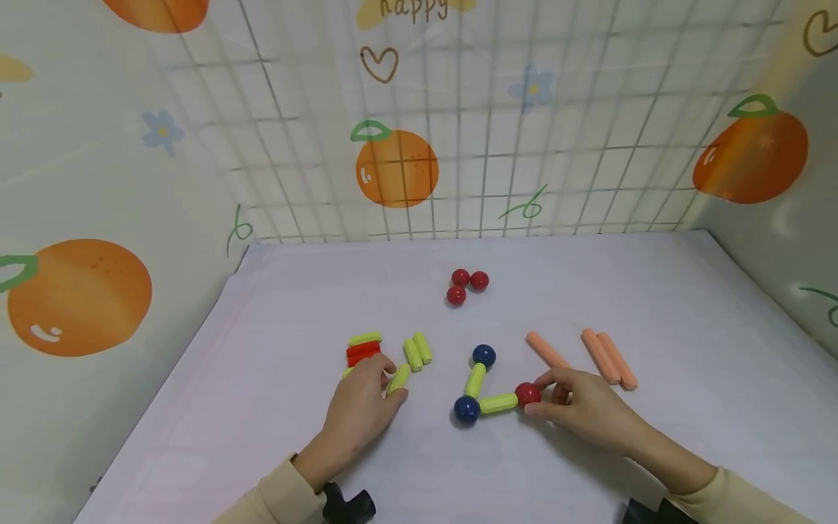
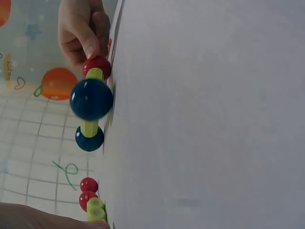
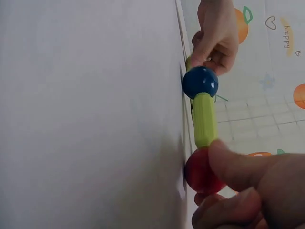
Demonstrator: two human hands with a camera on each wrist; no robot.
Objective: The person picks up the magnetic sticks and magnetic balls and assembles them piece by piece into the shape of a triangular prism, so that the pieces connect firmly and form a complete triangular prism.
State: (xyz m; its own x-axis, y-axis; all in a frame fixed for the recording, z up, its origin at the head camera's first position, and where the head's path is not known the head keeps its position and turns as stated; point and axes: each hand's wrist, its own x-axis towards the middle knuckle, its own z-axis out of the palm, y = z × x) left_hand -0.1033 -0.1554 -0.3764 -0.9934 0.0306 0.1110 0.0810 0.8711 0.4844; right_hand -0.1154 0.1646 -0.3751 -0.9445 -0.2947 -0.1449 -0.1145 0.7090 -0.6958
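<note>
Right hand (image 1: 592,411) pinches a red ball (image 1: 527,394), joined by a yellow-green bar (image 1: 499,404) to a blue ball (image 1: 467,410) resting on the white table (image 1: 262,364), while left hand (image 1: 360,400), just beside the red rods (image 1: 362,350), likewise pinches a loose yellow-green stick (image 1: 398,379), apart from both balls.

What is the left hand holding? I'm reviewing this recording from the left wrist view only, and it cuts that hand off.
Observer: In the head view, the left hand pinches a yellow-green stick.
Operator: I can see two loose red balls near the bottom of my picture. Is that all of them?
Observer: No, the head view shows three, grouped close together toward the back of the table.
Operator: And what lies just beyond the right hand?
Observer: Three orange sticks; one is partly hidden behind that hand.
</note>
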